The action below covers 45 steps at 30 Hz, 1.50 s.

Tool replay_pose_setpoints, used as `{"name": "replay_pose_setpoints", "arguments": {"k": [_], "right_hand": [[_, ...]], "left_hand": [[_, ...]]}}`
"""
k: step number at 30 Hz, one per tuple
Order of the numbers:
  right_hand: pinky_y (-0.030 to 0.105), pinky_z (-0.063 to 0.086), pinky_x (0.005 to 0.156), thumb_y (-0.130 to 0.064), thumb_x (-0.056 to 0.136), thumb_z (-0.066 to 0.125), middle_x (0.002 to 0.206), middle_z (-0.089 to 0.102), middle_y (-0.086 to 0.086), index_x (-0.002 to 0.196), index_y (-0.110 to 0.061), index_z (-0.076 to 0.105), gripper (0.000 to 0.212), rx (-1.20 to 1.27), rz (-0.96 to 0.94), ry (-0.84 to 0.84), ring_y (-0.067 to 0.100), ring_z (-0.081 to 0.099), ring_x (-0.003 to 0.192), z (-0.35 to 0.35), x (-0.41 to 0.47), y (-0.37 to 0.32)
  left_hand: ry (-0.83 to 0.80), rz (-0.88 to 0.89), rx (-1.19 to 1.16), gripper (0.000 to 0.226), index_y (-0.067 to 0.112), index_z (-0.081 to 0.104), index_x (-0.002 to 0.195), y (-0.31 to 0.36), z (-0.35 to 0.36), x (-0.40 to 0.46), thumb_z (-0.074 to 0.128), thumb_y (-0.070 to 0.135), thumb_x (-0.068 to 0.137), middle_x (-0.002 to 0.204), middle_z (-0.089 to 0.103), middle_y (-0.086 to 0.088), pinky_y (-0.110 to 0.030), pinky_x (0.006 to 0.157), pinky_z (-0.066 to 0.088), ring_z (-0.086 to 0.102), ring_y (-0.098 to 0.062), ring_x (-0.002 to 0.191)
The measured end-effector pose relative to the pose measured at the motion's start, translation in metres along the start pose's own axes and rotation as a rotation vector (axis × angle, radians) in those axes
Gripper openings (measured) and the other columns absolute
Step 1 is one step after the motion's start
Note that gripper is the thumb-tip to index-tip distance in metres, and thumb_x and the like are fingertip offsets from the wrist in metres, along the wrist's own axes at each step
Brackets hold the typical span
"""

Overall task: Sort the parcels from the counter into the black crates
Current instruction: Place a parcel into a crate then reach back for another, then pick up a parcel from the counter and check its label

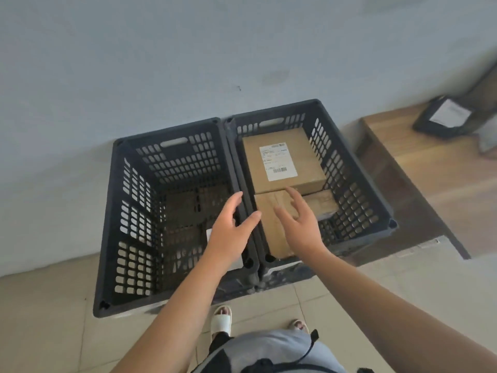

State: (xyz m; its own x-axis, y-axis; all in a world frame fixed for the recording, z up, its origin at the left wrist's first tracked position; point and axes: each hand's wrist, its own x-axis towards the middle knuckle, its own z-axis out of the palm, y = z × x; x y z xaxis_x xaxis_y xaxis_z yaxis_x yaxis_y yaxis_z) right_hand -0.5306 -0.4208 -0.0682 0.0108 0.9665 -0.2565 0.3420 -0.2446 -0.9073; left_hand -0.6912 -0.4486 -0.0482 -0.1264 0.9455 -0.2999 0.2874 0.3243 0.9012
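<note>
Above the shared crate rims, both hands are hovering with fingers spread and holding nothing: the left hand [231, 224] at 9 o'clock and the right hand [298, 219] over the near parcel [271, 227]. That parcel is lying in the right crate [357, 168], apparently long axis 12-to-6, below the labelled parcel [282, 160]. Risk: it is possibly resting unevenly and could shift. Another parcel [443, 117] is waiting on the counter [430, 162] at 2 o'clock; the left crate [113, 200] is showing no box clearly.

Illegible shipping label [277, 162] on box [309, 168]
</note>
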Motion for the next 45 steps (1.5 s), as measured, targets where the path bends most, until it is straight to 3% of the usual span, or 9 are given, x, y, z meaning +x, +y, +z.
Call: {"name": "replay_pose_setpoints", "arguments": {"k": [5,8,12,17,23,29,35,45], "right_hand": [[0.045,0.044,0.115,-0.03,0.103,0.059,0.141,0.06,-0.009,0.144,-0.029,0.057,0.041,0.324,0.143,0.27,0.011,0.056,0.129,-0.098,-0.042,0.033],[0.05,0.048,0.11,-0.032,0.1,0.063,0.132,0.067,-0.006,0.135,-0.026,0.064,0.035,0.451,0.191,0.414,0.012,0.062,0.121,-0.154,-0.065,0.06],[0.044,0.052,0.104,-0.025,0.102,0.06,0.127,0.067,-0.002,0.128,-0.023,0.067,0.027,0.598,0.196,0.608,0.016,0.063,0.12,-0.223,-0.09,0.082],[0.044,0.055,0.098,-0.023,0.102,0.06,0.12,0.07,-0.001,0.117,-0.024,0.071,0.018,0.719,0.231,0.781,0.019,0.067,0.113,-0.283,-0.126,0.109],[0.035,0.054,0.085,-0.018,0.104,0.056,0.114,0.072,0.005,0.114,-0.017,0.072,0.019,0.817,0.252,0.967,0.023,0.07,0.106,-0.363,-0.132,0.143],[0.037,0.056,0.088,-0.016,0.103,0.058,0.114,0.073,0.007,0.111,-0.017,0.074,0.018,0.818,0.258,1.041,0.024,0.071,0.105,-0.462,-0.102,0.168],[0.042,0.056,0.093,-0.013,0.101,0.06,0.111,0.074,0.01,0.107,-0.016,0.076,0.017,0.738,0.323,1.027,0.025,0.072,0.102,-0.571,-0.067,0.18],[0.039,0.056,0.087,-0.013,0.1,0.061,0.11,0.075,0.011,0.108,-0.013,0.075,0.016,0.831,0.374,1.043,0.028,0.072,0.103,-0.701,-0.013,0.224]], "left_hand": [[-0.19,0.05,-0.039,0.061,0.04,0.039,0.152,0.049,0.093,-0.013,0.065,0.046,0.097,0.156,0.042,0.019,-0.037,0.119,0.032,0.038,-0.005,0.144],[-0.316,0.06,-0.041,0.052,0.039,0.045,0.148,0.062,0.157,-0.02,0.064,0.041,0.099,0.15,0.049,0.017,-0.027,0.109,0.036,0.045,-0.005,0.139],[-0.467,0.045,-0.046,0.043,0.031,0.052,0.143,0.079,0.24,-0.038,0.062,0.032,0.101,0.143,0.056,0.01,-0.031,0.112,0.043,0.052,-0.007,0.131],[-0.609,0.07,0.004,0.03,0.033,0.061,0.13,0.105,0.319,-0.056,0.064,0.031,0.1,0.131,0.062,0.012,-0.039,0.113,0.046,0.058,-0.005,0.124],[-0.722,0.081,0.02,0.02,0.03,0.067,0.118,0.136,0.411,-0.052,0.065,0.023,0.1,0.121,0.069,0.009,-0.034,0.105,0.053,0.064,-0.003,0.114],[-0.803,0.054,-0.003,0.021,0.024,0.066,0.121,0.175,0.521,-0.02,0.065,0.024,0.1,0.12,0.067,0.005,-0.021,0.089,0.057,0.065,-0.005,0.109],[-0.812,0.041,-0.022,0.018,0.03,0.066,0.118,0.233,0.63,0.021,0.064,0.031,0.1,0.121,0.068,0.008,-0.035,0.102,0.054,0.064,-0.011,0.114],[-0.81,0.001,0.019,0.017,0.026,0.07,0.115,0.285,0.765,0.059,0.066,0.024,0.099,0.121,0.068,0.001,-0.039,0.1,0.057,0.065,-0.014,0.114]]}}
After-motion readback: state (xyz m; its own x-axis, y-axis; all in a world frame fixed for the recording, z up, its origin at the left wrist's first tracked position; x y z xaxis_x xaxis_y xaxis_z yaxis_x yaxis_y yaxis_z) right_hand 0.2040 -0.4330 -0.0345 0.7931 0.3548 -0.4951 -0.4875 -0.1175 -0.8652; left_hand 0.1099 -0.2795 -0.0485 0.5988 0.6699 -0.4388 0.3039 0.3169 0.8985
